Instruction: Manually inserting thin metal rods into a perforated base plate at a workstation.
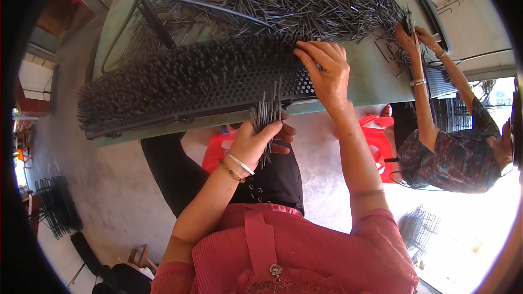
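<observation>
My left hand (255, 142) is closed round a bundle of thin dark sticks (266, 108), which points up toward the rack's front edge. A long black perforated rack (218, 97) lies along the table's near side. Upright dark sticks (174, 73) stand densely in most of its holes, while bare holes show along the front and toward the right. At the rack's right end my right hand (328, 71) bends over the holes, thumb and fingers drawn together. Whatever is between those fingertips is too small or hidden to make out.
A large heap of loose dark sticks (305, 0) covers the far part of the green table (365, 71). A bent metal frame (210, 5) rises at the back left. On the right, another person (452, 147) handles sticks. Red stools (377, 144) stand below the table.
</observation>
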A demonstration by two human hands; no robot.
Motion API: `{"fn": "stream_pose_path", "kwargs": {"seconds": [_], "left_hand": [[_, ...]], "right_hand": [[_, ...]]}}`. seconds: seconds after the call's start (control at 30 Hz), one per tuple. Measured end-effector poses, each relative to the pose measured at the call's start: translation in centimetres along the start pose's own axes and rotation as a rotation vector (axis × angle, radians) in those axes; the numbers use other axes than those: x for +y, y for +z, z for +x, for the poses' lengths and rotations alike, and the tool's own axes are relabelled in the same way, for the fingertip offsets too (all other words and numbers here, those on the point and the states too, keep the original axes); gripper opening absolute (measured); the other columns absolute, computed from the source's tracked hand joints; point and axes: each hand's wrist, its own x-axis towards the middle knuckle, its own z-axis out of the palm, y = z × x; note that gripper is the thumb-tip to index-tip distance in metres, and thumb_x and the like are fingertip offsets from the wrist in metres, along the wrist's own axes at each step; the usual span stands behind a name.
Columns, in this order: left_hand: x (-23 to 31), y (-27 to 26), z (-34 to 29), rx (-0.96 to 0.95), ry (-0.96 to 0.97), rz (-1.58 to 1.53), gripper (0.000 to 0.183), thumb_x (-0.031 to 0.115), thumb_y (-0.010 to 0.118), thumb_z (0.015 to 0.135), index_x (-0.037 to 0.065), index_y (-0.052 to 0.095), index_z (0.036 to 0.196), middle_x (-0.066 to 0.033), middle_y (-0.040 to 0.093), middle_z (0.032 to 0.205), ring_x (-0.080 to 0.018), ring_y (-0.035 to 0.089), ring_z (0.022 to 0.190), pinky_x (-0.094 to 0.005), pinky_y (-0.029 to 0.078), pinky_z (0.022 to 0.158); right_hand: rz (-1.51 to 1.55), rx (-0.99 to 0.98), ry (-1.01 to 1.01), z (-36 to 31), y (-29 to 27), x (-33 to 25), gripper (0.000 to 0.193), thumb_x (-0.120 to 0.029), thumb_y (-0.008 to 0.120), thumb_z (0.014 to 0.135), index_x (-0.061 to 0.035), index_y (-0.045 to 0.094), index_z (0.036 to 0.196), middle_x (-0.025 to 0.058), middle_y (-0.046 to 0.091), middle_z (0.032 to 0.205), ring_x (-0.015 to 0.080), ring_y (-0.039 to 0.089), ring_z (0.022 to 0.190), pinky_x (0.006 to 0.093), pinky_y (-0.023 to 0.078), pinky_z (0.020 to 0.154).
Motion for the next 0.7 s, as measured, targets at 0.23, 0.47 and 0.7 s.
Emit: {"fn": "stream_pose_path", "kwargs": {"seconds": [0.23,0.47,0.7], "left_hand": [[0.2,-0.3,-0.1,0.014,-0.049,-0.117,0.028,0.017,0.054,0.091,0.003,0.056,0.115,-0.0114,0.065,0.092,-0.0175,0.063,0.079,-0.0311,0.054,0.062],[0.0,-0.9,-0.5,0.070,0.042,-0.045,0.027,0.020,0.054,0.092,0.002,0.056,0.112,-0.0112,0.065,0.090,-0.0172,0.063,0.078,-0.0310,0.055,0.061],[0.9,-1.1,-1.3,-0.063,0.113,-0.003,0.029,0.020,0.054,0.093,-0.001,0.055,0.114,-0.0121,0.065,0.091,-0.0160,0.063,0.077,-0.0283,0.054,0.057]], "right_hand": [[-0.087,-0.015,-0.103,0.4,0.3,0.1,0.013,-0.013,0.072,0.075,-0.0066,0.070,0.086,0.0027,0.063,0.079,0.0208,0.056,0.075,0.0331,0.040,0.071],[0.287,-0.082,0.253,-0.3,-0.6,-3.8,0.017,-0.016,0.071,0.079,-0.0017,0.069,0.089,0.0100,0.063,0.077,0.0228,0.059,0.065,0.0328,0.045,0.060],[0.925,-0.561,0.766,-0.9,-1.1,-5.4,0.022,-0.017,0.067,0.086,0.0043,0.065,0.091,0.0025,0.065,0.075,0.0035,0.055,0.070,0.0223,0.046,0.061]]}}
